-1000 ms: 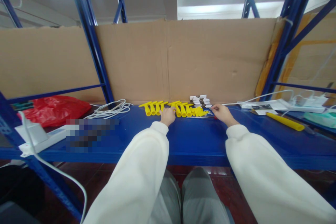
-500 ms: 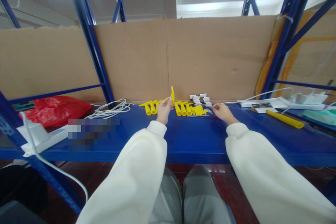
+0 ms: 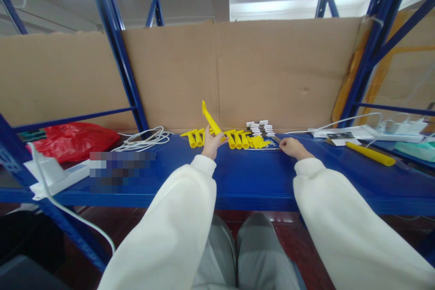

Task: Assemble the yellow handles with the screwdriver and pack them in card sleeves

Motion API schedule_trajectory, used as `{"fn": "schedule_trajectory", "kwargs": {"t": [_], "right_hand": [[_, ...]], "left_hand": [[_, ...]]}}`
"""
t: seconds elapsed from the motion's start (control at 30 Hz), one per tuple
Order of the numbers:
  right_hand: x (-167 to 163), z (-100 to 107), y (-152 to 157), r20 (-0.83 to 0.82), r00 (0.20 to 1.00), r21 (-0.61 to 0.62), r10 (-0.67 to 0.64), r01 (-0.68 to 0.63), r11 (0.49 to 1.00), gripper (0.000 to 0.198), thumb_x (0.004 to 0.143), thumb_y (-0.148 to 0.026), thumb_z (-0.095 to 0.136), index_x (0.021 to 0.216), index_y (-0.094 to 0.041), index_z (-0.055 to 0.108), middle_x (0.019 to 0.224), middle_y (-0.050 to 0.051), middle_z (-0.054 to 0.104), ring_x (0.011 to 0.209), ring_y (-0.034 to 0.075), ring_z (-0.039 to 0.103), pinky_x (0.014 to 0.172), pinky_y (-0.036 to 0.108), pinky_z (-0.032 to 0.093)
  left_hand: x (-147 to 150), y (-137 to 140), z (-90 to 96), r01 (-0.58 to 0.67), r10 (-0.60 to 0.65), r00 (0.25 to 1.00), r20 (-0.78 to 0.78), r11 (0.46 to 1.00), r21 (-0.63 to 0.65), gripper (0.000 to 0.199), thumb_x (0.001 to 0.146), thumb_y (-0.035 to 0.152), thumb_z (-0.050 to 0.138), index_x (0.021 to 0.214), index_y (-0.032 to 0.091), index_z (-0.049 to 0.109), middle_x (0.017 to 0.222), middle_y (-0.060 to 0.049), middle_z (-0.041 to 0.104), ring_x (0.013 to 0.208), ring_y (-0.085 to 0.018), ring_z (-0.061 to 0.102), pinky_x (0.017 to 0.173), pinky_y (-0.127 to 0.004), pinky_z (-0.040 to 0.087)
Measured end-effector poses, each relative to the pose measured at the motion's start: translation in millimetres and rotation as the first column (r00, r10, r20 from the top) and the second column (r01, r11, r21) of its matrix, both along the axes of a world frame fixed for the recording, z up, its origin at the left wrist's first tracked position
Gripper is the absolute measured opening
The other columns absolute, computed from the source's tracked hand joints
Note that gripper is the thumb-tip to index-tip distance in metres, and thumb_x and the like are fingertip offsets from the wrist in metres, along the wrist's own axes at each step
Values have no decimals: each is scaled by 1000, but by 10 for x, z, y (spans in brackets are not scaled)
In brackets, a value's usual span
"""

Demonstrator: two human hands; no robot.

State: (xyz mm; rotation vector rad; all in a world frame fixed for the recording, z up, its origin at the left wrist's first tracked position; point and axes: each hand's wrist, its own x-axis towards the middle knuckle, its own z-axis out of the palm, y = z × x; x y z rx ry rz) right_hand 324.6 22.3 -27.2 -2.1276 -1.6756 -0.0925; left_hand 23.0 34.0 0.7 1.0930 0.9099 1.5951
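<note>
My left hand (image 3: 212, 144) is closed around the lower end of a yellow plastic handle (image 3: 210, 118), raised and slanting up to the left. On both sides of this hand, yellow T-shaped handles (image 3: 239, 140) lie in a row, tube ends toward me. My right hand (image 3: 291, 147) pinches a small, thin grey piece (image 3: 277, 139), too small to name. Just left of that hand is a pile of small yellow pieces (image 3: 258, 142) on a dark printed sheet. Behind the pile sit stacked small white-and-black packets (image 3: 261, 128).
A cardboard sheet (image 3: 272, 72) stands along the back of the blue shelf (image 3: 251, 176). To the left are coiled white cable (image 3: 149, 139), a red bag (image 3: 74, 140) and a power strip (image 3: 68, 179). To the right lies a yellow tube (image 3: 370, 154) near another power strip (image 3: 390, 136).
The yellow handle in my left hand has swung from nearly upright to a leftward slant, showing more of its length. My right hand has drawn slightly right, with the thin grey piece now visible.
</note>
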Motion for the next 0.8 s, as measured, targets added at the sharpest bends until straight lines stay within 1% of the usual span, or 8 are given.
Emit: {"fn": "schedule_trajectory", "kwargs": {"t": [0.17, 0.27, 0.33, 0.47, 0.57, 0.63, 0.7, 0.8], "right_hand": [[124, -42, 34, 7, 997, 39, -74, 74, 997, 8, 76, -22, 67, 69, -23, 73, 85, 11, 74, 88, 30, 70, 78, 41, 54], [174, -73, 59, 2, 992, 60, -123, 122, 991, 4, 76, -23, 70, 74, -21, 73, 90, 14, 74, 91, 33, 69, 82, 49, 53], [191, -82, 67, -12, 989, 69, -144, 145, 987, 6, 77, -25, 71, 79, -19, 73, 93, 17, 73, 94, 35, 68, 84, 53, 52], [169, -47, 48, -20, 978, -4, -206, 206, 978, 13, 80, -24, 65, 87, -17, 73, 97, 19, 73, 99, 36, 68, 87, 56, 50], [106, 14, 6, -15, 956, -81, -293, 291, 953, 21, 80, -21, 62, 98, -18, 73, 110, 19, 72, 107, 36, 66, 91, 56, 48], [58, 55, -29, -25, 944, -107, -330, 325, 940, 27, 79, -20, 62, 105, -18, 72, 117, 19, 70, 111, 36, 65, 94, 56, 47], [16, 88, -64, -36, 942, -100, -333, 328, 939, 31, 80, -20, 61, 108, -18, 72, 118, 19, 70, 112, 36, 65, 95, 56, 46], [-34, 120, -105, -49, 949, -70, -312, 308, 949, 30, 83, -24, 58, 108, -17, 73, 116, 19, 71, 111, 35, 65, 96, 58, 44]], "left_hand": [[-2, 2, 7, -36, 33, 998, -52, 998, -57, 50, 77, 0, 59, 121, 21, 44, 89, 3, 59, 56, -5, 63, 70, -24, 59], [14, 33, -14, -68, 64, 996, -69, 996, -55, 44, 77, -1, 57, 115, 19, 45, 83, 4, 59, 54, -6, 62, 68, -23, 58], [23, 47, -27, -64, 58, 994, -93, 996, -58, 40, 77, -3, 56, 110, 18, 46, 76, 5, 57, 51, -7, 60, 63, -22, 56], [24, 53, -32, -82, 66, 980, -189, 993, -79, 32, 82, 0, 57, 105, 19, 45, 67, 9, 52, 43, -6, 53, 48, -18, 45], [26, 62, -39, -126, 112, 958, -265, 991, -35, 17, 90, 14, 58, 101, 19, 46, 64, 10, 50, 40, -5, 48, 44, -17, 39], [31, 77, -56, -149, 143, 934, -328, 989, 7, 12, 94, 22, 57, 100, 18, 47, 64, 9, 50, 40, -6, 47, 46, -18, 40], [30, 94, -79, -167, 173, 893, -415, 985, 50, 12, 95, 24, 56, 103, 17, 49, 67, 6, 56, 46, -8, 53, 51, -20, 46], [-1, 99, -110, -186, 270, 787, -555, 961, 203, 23, 91, 18, 58, 114, 18, 53, 92, -6, 71, 74, -16, 70, 74, -29, 56]]}}
